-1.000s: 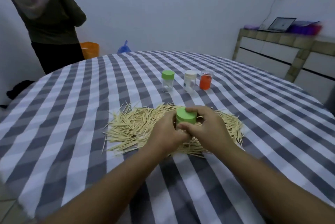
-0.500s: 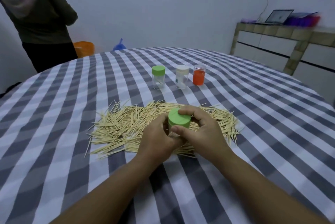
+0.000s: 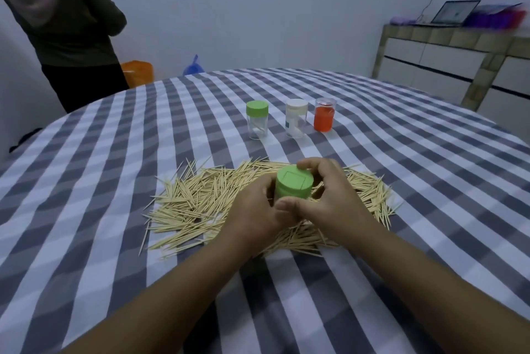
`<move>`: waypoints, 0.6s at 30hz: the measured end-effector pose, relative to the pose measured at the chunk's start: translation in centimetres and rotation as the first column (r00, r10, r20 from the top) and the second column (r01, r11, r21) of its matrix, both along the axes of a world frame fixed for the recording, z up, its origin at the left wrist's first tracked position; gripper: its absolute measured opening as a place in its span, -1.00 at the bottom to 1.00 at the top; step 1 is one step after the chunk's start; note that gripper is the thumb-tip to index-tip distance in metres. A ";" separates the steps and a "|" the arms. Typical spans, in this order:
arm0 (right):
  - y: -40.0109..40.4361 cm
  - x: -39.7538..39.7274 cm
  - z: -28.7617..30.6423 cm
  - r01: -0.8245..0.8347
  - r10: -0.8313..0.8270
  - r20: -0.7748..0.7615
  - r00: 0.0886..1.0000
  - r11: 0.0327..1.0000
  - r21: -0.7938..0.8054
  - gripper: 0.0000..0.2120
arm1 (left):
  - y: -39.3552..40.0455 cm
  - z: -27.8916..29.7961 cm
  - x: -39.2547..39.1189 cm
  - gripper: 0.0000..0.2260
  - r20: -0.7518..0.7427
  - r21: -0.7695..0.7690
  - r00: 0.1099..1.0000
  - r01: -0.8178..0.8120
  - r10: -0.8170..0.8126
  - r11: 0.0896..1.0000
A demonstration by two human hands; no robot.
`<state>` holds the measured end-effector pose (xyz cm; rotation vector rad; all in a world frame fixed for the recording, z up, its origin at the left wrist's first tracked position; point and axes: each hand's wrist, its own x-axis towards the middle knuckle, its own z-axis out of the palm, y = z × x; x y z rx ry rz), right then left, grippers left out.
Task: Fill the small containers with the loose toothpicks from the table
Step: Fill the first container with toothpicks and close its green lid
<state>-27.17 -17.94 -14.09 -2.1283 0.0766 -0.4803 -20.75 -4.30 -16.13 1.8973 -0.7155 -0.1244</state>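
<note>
A wide pile of loose toothpicks lies on the checked tablecloth in front of me. Above the pile I hold a small container with a green lid. My left hand grips its body from the left, which hides most of it. My right hand has its fingers curled round the green lid, thumb at the front. Farther back stand three more small containers: a clear one with a green lid, a white-lidded one and an orange one.
A person in dark clothes stands at the table's far left edge. An orange bin and a blue object sit behind the table. A tiled counter with a laptop is at the right.
The view has shifted slightly. Both hands stay on the green-lidded container above the pile; the lid's top now tilts more toward me, showing a square mark.
</note>
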 end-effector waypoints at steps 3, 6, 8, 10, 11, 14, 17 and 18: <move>0.0 0.2 -0.6 0.021 -0.025 0.067 0.997 0.998 0.058 -0.45 | -0.2 -0.6 -0.3 -0.59 -0.019 -0.041 1.000 0.012 -0.013 0.999; -0.4 0.0 -0.9 -0.031 0.024 0.078 0.997 0.996 0.083 -0.53 | -0.3 -0.7 0.1 -0.48 -0.005 -0.065 1.000 0.019 -0.019 0.998; -0.4 0.1 -0.9 -0.072 0.069 0.042 0.997 0.994 0.079 -0.42 | -0.2 -0.7 0.5 -0.47 -0.003 -0.051 1.000 0.025 -0.025 0.998; 0.0 0.4 -1.1 -0.049 0.048 0.009 0.999 0.998 0.036 -0.21 | -0.2 -0.8 0.7 -0.54 0.005 -0.015 1.000 0.028 -0.028 1.000; 0.2 0.5 -1.2 -0.012 0.011 0.017 1.000 1.000 0.027 -0.18 | -0.2 -0.9 0.7 -0.57 0.014 -0.007 1.000 0.028 -0.028 1.000; 0.3 0.7 -1.3 0.044 -0.050 0.107 0.993 0.998 0.052 -0.36 | -0.5 -1.2 0.5 -0.59 0.003 -0.045 0.999 0.036 -0.036 0.998; 0.2 0.6 -1.3 0.008 -0.014 0.120 0.993 0.999 0.051 -0.44 | -0.5 -1.4 0.6 -0.59 -0.016 -0.087 0.999 0.036 -0.037 0.996; 0.2 0.6 -1.3 -0.002 -0.005 0.107 0.994 0.998 0.068 -0.43 | -0.5 -1.5 0.6 -0.58 -0.013 -0.090 0.999 0.038 -0.040 0.995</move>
